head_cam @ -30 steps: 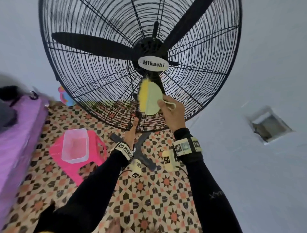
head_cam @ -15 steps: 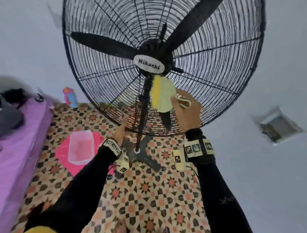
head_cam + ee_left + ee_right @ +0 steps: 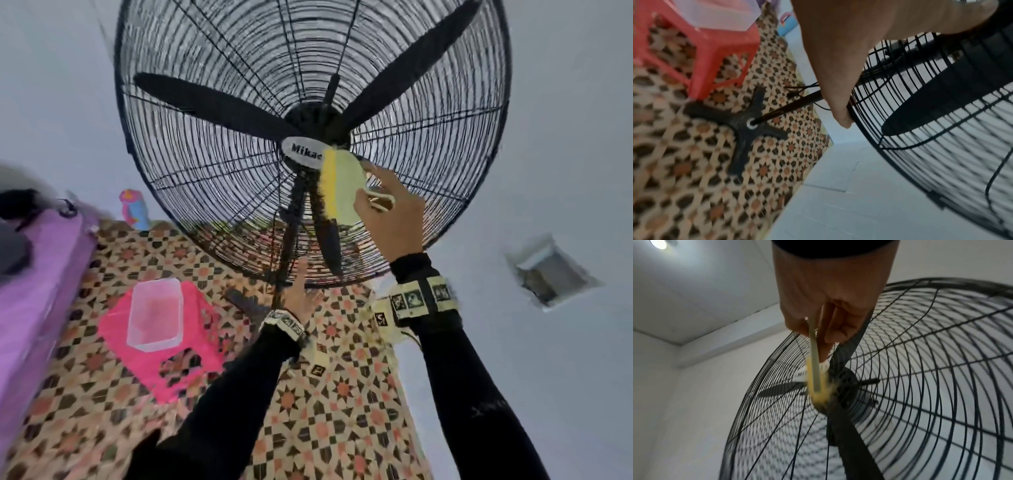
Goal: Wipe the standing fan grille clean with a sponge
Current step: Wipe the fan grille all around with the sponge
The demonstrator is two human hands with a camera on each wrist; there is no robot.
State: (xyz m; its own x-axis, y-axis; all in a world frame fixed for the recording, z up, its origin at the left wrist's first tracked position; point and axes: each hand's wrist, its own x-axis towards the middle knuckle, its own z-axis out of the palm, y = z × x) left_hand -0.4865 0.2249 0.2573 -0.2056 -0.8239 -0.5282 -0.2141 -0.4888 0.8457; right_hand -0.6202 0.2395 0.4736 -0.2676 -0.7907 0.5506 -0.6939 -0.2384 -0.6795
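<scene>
A big black standing fan grille (image 3: 428, 102) fills the upper head view, with black blades behind it. My right hand (image 3: 385, 209) grips a sponge (image 3: 344, 186), yellow on the scrubbing side, pale green on the back, with a loop handle. It is pressed on the grille at the white hub badge (image 3: 301, 154). The right wrist view shows the sponge (image 3: 816, 379) edge-on under my right hand (image 3: 830, 308), against the grille (image 3: 931, 353). My left hand (image 3: 301, 294) holds the grille's bottom rim; its fingers (image 3: 840, 110) curl round the rim wire (image 3: 885, 155).
The fan pole (image 3: 789, 105) runs down to a black cross base (image 3: 744, 125) on patterned floor tiles. A pink stool (image 3: 191, 349) with a clear plastic tub (image 3: 154, 315) stands to the left. A purple surface (image 3: 34, 291) lies far left. The wall (image 3: 565, 137) has a small recess (image 3: 548, 274).
My right hand has slid the sponge up the grille, from below the hub to the badge. My left hand stays at the bottom rim.
</scene>
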